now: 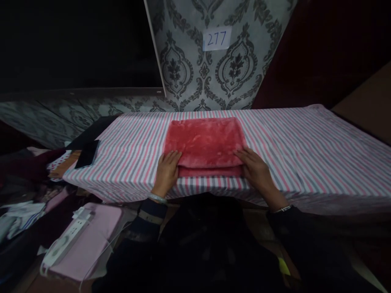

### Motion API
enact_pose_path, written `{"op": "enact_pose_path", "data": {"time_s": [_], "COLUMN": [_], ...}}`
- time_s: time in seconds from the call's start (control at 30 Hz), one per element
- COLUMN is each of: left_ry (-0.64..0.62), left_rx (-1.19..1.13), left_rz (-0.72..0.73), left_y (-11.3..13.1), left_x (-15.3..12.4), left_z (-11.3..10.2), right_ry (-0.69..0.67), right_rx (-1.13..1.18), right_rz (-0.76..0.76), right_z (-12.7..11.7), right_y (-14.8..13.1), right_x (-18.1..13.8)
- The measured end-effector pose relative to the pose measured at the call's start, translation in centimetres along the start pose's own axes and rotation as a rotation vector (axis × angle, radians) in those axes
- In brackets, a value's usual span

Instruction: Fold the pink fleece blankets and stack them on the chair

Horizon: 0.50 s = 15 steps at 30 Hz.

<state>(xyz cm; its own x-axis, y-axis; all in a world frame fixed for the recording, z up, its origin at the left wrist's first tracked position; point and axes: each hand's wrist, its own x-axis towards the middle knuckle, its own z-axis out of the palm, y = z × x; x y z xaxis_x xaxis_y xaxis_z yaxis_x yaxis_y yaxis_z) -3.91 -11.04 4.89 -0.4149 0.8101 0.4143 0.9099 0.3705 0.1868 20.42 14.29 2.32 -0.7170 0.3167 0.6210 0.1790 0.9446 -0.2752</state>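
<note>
A red plush cloth (207, 142) lies folded into a rectangle before me, its top layer overlapping a lower fold along the front. My left hand (167, 169) is closed around the cloth's front left corner, fingers over the top. At the front right corner my right hand (255, 166) holds the edge in the same way. Both thumbs are largely hidden. Beneath the cloth is a table cover (293, 150) with pink, grey and white stripes.
A dark phone (87, 154) rests at the table's left end. Below it stand a pink stool (94, 232) and a white power strip (65, 242) with cables. Clothes (23, 217) are piled at far left. A large screen (76, 44) and a patterned wall (204, 69) are behind the table.
</note>
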Motion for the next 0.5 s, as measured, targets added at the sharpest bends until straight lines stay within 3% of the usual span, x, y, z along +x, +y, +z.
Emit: {"op": "enact_pose_path", "data": {"time_s": [0.13, 0.23, 0.33, 0.4, 0.5], "left_ry": [-0.026, -0.082, -0.084, -0.041, -0.115], "left_rx": [-0.007, -0.124, -0.273, -0.291, -0.209], "left_rz": [-0.008, -0.009, -0.006, 0.006, 0.053], "left_y": [0.6, 0.1, -0.7, -0.6, 0.3], "left_x": [-0.9, -1.0, 1.3, 4.1, 10.0], "left_z": [0.8, -0.6, -3.7, -5.4, -5.9], "right_ry": [-0.014, -0.138, -0.241, -0.208, -0.206], "right_rx": [0.032, 0.049, 0.028, -0.006, -0.033], "right_rz": [0.073, 0.073, 0.048, 0.037, -0.019], "right_z": [0.1, -1.4, -3.9, -4.8, -3.7], "right_y": [0.4, 0.8, 0.4, -0.5, -2.2], "right_x": [-1.2, -0.2, 3.9, 8.0, 14.6]}}
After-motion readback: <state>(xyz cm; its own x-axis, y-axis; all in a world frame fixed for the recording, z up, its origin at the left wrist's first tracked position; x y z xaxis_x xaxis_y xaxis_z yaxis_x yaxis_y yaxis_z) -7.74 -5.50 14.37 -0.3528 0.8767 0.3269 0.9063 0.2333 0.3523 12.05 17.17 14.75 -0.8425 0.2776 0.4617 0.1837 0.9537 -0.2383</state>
